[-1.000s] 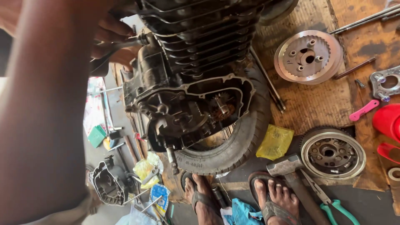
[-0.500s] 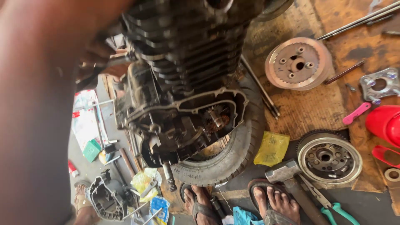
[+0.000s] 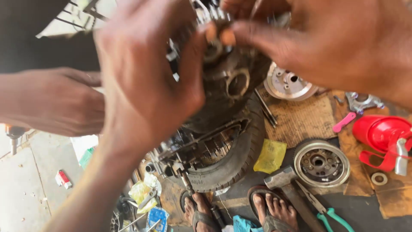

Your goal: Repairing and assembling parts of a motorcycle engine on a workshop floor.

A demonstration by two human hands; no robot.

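Pinching at the top of the engine [image 3: 231, 86], your right hand [image 3: 339, 38] has its fingertips [image 3: 229, 36] drawn together on a small metal part [image 3: 214, 17], though motion blur makes it hard to say what the part is. Your left hand [image 3: 146, 86] comes up from the lower left on a long, raised forearm. Its back faces you, its fingers are half curled, and its thumb is pushed in against the same spot. Whether it grips the part or only steadies it, you cannot tell from this view. Judging by where both hands meet, the step in hand is fine finger work on that part at the engine's top end. The next move likely calls for a steady two-hand hold and a slow, straight motion so nothing small falls into the open case below. Your right wrist enters from the upper right and bends down, leaving the palm over the engine. The engine rests tilted in a tyre [image 3: 246, 159] on the floor, with your sandalled feet [image 3: 274, 210] just below it. A third hand [image 3: 56, 103], on a dark-sleeved arm at the left, hangs loosely closed beside your left hand and touches nothing you can see. Right of the tyre lie a yellow bag [image 3: 270, 155], a rotor [image 3: 319, 162], a hammer [image 3: 281, 177] and green-handled pliers [image 3: 330, 212]. A pale disc [image 3: 289, 83] sits on cardboard [image 3: 304, 120] near the engine, and a red funnel [image 3: 382, 133] lies well apart at the right edge.
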